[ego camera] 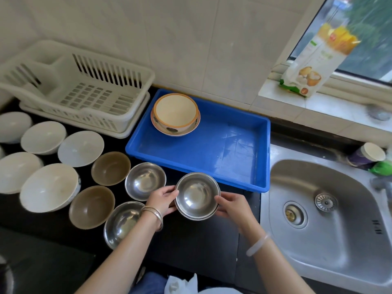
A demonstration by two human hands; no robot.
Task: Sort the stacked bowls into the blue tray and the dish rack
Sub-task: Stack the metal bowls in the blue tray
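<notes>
soft daylight from the window point(360, 39); wide-angle bending, blurred edges.

You are standing in a home kitchen. A black countertop point(191, 240) runs along a tiled wall point(180, 39), and a stainless steel sink point(339, 240) with a strainer drain is set into its right end. A white plastic dish rack point(84, 90) sits at the counter's back left corner, with a blue tray point(222, 145) beside it. Ceramic and steel bowls point(146, 179) crowd the left side. On the window sill point(318, 102) at the right stands a food packet point(314, 66).
</notes>
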